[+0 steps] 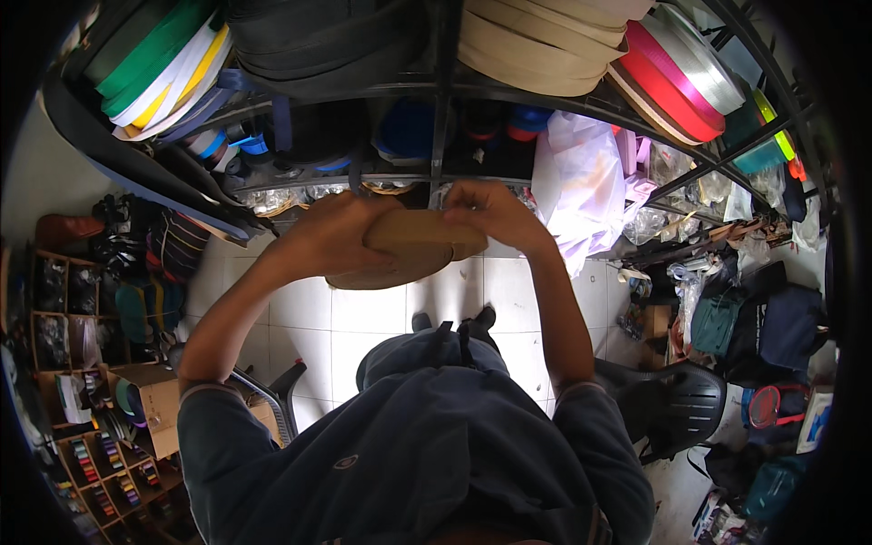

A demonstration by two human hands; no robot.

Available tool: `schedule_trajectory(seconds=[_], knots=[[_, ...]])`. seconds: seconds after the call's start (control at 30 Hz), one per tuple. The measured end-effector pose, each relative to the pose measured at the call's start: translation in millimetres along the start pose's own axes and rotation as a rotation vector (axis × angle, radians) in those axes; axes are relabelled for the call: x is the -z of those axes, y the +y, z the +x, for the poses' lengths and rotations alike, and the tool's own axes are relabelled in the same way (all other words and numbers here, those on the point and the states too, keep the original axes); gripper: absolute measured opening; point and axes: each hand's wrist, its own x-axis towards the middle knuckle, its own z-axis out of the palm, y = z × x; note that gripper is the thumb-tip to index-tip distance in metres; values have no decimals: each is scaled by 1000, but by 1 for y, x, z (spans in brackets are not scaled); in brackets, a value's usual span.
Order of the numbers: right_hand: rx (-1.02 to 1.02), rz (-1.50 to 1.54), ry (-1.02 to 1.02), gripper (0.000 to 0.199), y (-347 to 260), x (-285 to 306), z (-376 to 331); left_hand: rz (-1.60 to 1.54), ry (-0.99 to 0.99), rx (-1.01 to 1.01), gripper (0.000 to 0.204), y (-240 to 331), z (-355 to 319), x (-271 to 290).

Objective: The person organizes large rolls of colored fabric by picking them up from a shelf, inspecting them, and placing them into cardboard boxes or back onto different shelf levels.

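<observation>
Nearest the camera is the person's own dark blue shirt point(427, 445), from which both bare forearms rise toward the middle of the view, over the white tiled floor point(300, 318). Between the two hands a flat tan roll of webbing tape point(404, 250) is held up in the air, its disc tilted so that the broad face looks down and toward the person and its long axis runs left to right. The left hand point(331, 241) wraps the left side of the roll, palm and fingers closed around its rim and covering part of the face. The right hand point(495, 213) grips the upper right edge, fingers curled over and pressed onto it, so both hands are closed on the same roll and neither is clearly the nearer one. The roll's far rim and its core are hidden behind the hands, so whether a loose end hangs free cannot be told. Just beyond stands a black metal rack point(440, 91) loaded with more rolls: beige ones point(536, 45) right above the hands, red ones point(663, 86) to the right, green and white ones point(159, 59) to the left. Its lower shelf is dark and hard to read.
</observation>
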Motion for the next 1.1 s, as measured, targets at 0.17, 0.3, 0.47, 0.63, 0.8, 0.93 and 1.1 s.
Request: schedule_trajectory(seconds=[0.17, 0.3, 0.47, 0.63, 0.8, 0.93, 1.1], knots=[[-62, 60, -73, 15, 21, 10, 3, 14, 43, -68, 61, 6, 3, -2], [356, -95, 181, 58, 33, -29, -4, -116, 80, -97, 61, 5, 4, 14], [124, -98, 292, 70, 18, -45, -9, -198, 147, -165, 61, 3, 13, 24], [157, 173, 460, 63, 23, -41, -11, -721, 403, -202, 66, -14, 21, -1], [161, 239, 527, 56, 34, -36, -11, -878, 703, -179, 62, -19, 25, -43], [247, 193, 612, 49, 41, -36, -3, -906, 744, -26, 56, -5, 23, -38], [234, 276, 604, 55, 67, -38, 2, -1009, 1078, -149, 49, -1, 27, -29]])
